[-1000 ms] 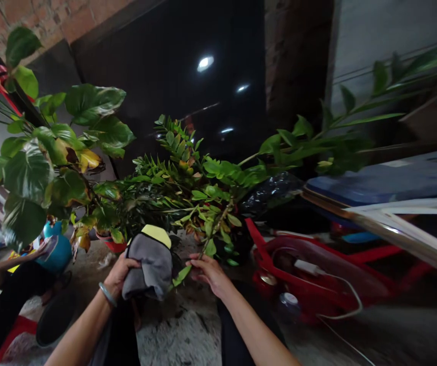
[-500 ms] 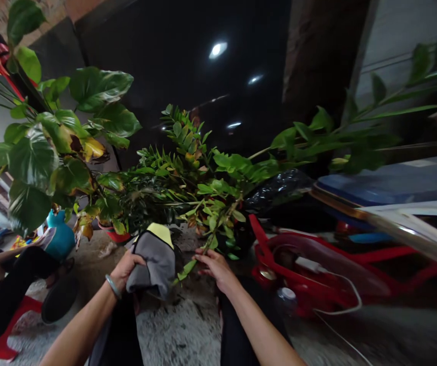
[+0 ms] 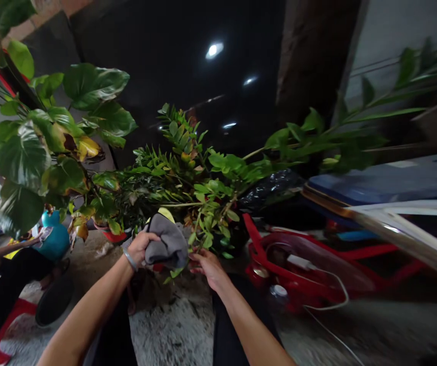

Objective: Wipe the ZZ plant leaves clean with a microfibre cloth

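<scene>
My left hand (image 3: 141, 247), with a bracelet at the wrist, is closed on a grey cloth (image 3: 167, 241) with a yellow-green edge. The cloth is bunched up close to a leafy plant stem (image 3: 199, 229). Fingers of my right hand (image 3: 208, 267) pinch that stem near its lower end, just right of the cloth. A few small leaves (image 3: 174, 274) show below the cloth. Behind both hands the bushy green plant (image 3: 187, 168) spreads out, some of its leaves yellow or brown.
At left stand a large-leaved plant (image 3: 92, 86) and a seated person holding a teal gourd-shaped object (image 3: 53, 241). A dark basin (image 3: 55, 302) sits on the floor. On the right are a red plastic chair (image 3: 252, 239), a white cable (image 3: 346, 292) and a blue-grey board (image 3: 386, 178).
My left hand has carried the cloth right and slightly up, toward the stem in my right hand. The cloth is more bunched. The whole view has shifted a little.
</scene>
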`<control>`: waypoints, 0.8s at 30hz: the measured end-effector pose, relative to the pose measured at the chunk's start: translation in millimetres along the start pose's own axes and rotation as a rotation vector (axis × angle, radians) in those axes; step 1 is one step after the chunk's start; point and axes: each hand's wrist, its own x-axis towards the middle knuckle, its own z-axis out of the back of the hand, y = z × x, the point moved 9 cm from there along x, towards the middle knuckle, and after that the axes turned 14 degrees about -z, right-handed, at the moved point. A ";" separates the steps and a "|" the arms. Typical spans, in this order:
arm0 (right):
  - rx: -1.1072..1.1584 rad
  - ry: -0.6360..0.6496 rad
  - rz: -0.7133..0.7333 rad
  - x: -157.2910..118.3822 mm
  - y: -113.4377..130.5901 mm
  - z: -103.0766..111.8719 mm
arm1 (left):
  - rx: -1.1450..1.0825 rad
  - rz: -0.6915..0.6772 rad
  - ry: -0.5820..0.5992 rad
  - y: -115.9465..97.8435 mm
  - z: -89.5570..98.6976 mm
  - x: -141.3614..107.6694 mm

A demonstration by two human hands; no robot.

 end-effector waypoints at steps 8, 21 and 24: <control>-0.030 -0.007 -0.008 3.3 1.0 0.6 | -0.163 -0.262 -0.038 -93.0 -0.5 17.9; -0.063 -0.051 -0.038 1.1 -1.8 7.7 | -0.098 -0.101 -0.094 -65.8 68.3 -50.4; -0.047 -0.067 -0.029 -1.2 -1.2 4.0 | -0.230 -0.180 -0.268 -94.9 94.2 -36.4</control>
